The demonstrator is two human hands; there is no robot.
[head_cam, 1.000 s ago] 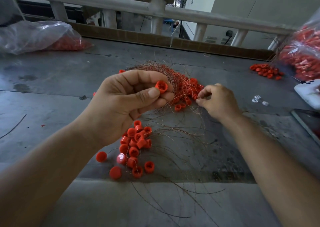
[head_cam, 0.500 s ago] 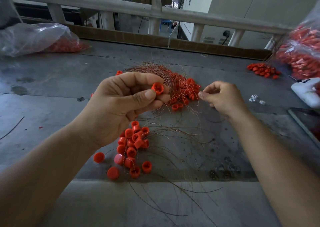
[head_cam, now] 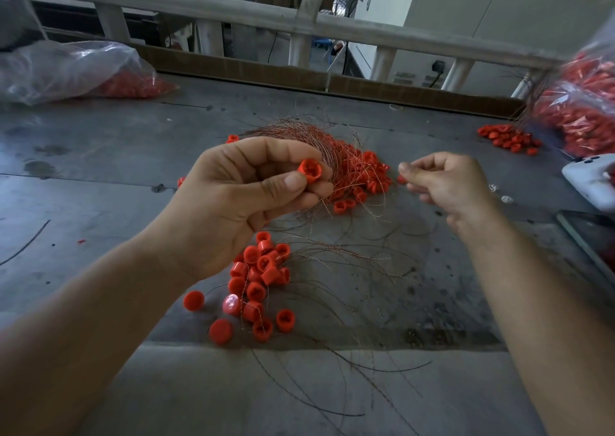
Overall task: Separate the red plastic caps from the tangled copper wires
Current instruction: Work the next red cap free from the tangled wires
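Red plastic caps (head_cam: 261, 277) lay freed in a small pile at lower centre of the grey tabletop (head_cam: 100, 176). Many more sat caught in the tangled copper wires (head_cam: 319, 139) at centre, so most work was left. Your left hand (head_cam: 233, 202) pinched one round red cap (head_cam: 309, 170). Your right hand (head_cam: 446, 182) pinched shut, apparently on a strand of those wires.

Soft, dim daylight enters from the open area at the top of the frame, leaving the grey worktop (head_cam: 100, 169) dull, with faint shadows. Glare streaks the clear plastic bag (head_cam: 66, 66) upper left, and one red cap (head_cam: 233, 304) shines pale pink. The railing (head_cam: 199, 11) bows from wide-angle distortion; the right edge is blurred.
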